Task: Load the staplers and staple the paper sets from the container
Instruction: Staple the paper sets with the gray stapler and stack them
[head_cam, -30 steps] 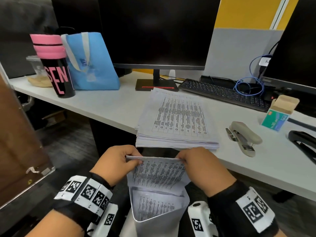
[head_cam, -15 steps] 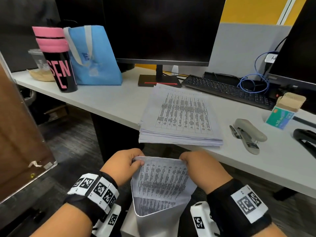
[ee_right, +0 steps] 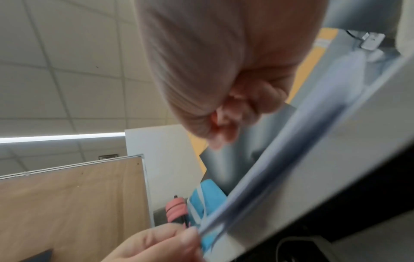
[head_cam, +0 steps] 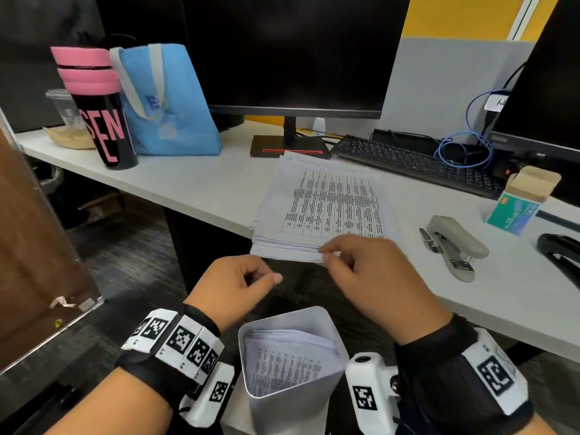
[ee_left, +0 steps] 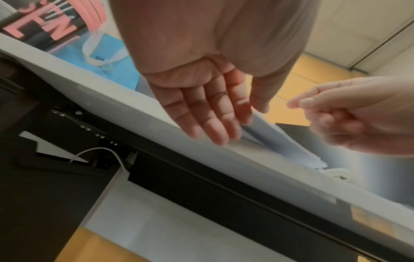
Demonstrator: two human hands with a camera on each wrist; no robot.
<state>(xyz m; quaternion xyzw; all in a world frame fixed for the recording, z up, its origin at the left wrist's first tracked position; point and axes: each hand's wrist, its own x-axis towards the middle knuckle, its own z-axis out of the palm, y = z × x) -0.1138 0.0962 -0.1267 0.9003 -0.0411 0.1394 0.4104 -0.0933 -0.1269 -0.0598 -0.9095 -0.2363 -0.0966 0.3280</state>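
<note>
Head view: paper stack (head_cam: 323, 215) laid at worktop (head_cam: 188, 186) near edge, unstapled; more sheets left in container (head_cam: 292, 394); grey stapler (head_cam: 455, 243) untouched; left hand (head_cam: 232, 287) loosely curled, empty; right hand (head_cam: 370, 271) fingers curled at stack edge, pinch cannot be told.

A thick stack of printed paper sets (head_cam: 323, 211) lies flat on the white bench (head_cam: 194, 186), its near edge at the bench's front edge. To its right, well apart, a grey stapler (head_cam: 455, 246) lies hinged open, with a green staple box (head_cam: 514, 215) behind it and a black stapler (head_cam: 561, 255) at the far right. Below the bench, a grey container (head_cam: 282, 400) stands upright holding more curled printed sheets.
</note>
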